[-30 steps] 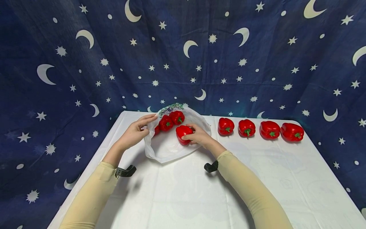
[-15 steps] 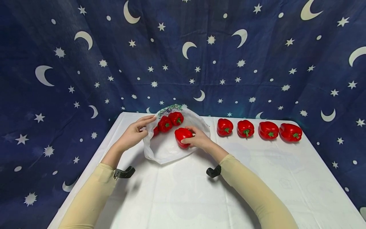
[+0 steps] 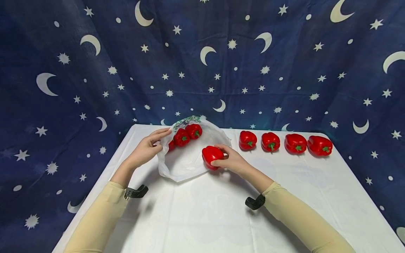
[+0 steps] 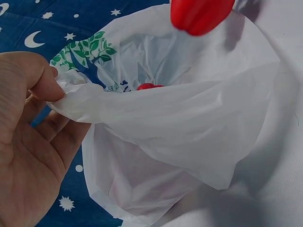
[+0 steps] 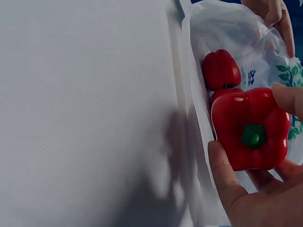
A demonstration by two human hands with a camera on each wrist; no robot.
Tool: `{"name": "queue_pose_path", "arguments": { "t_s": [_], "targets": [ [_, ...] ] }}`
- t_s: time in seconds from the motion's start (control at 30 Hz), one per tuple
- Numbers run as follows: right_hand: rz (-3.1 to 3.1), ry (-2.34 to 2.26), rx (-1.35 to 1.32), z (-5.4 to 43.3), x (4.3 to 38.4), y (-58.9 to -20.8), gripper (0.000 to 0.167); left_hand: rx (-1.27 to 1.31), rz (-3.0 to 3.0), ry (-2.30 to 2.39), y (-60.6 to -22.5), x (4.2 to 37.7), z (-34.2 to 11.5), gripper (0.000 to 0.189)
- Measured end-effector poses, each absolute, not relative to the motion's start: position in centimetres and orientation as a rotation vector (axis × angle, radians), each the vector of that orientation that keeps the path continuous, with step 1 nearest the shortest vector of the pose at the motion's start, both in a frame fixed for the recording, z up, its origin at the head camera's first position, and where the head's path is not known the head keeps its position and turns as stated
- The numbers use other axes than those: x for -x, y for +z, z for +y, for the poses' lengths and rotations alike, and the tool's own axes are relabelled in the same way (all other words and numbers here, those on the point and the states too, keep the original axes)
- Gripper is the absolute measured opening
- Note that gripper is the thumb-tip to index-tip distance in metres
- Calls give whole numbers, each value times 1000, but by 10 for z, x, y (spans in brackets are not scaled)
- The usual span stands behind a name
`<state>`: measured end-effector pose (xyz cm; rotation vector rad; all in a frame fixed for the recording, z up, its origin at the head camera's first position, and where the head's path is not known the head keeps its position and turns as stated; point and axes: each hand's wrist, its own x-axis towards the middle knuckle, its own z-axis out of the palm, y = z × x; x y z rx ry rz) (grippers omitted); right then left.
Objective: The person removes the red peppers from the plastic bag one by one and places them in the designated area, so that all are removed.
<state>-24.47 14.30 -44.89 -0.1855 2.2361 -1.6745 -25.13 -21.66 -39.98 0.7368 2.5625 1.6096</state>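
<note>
My left hand (image 3: 145, 150) pinches the left rim of a white plastic bag (image 4: 189, 113) between thumb and fingers, and the bag's mouth gapes. A green and blue tree print (image 4: 87, 52) shows on its wall. In my right hand (image 3: 235, 162) a red bell pepper (image 3: 211, 157) is gripped, thumb on the near side and fingers on the far side, over the bag's right edge. Its green stem (image 5: 254, 137) faces the right wrist camera. Inside the bag lie a red bell pepper (image 3: 181, 137), another pepper (image 3: 194, 131) behind it, and a third pepper (image 3: 171, 146) partly hidden by the left rim.
Several red bell peppers stand in a row right of the bag, from the nearest pepper (image 3: 248, 140) to the last pepper (image 3: 320, 146). A white cloth (image 3: 209, 218) covers the table. A dark blue curtain (image 3: 190, 63) with moons and stars hangs behind.
My right hand has drawn the held pepper from over the bag's inside rightward and nearer, to the bag's right edge. The left hand keeps its hold on the rim.
</note>
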Motion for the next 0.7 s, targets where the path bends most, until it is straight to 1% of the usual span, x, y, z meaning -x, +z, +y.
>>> {"name": "queue_pose_path", "arguments": {
  "t_s": [0.37, 0.7],
  "targets": [
    [2275, -1703, 119, 182, 223, -439, 86, -760, 2546, 1628, -401, 251, -217, 63],
    [2367, -1698, -21, 222, 206, -447, 90, -749, 2539, 1623, -402, 249, -215, 63]
  ]
}}
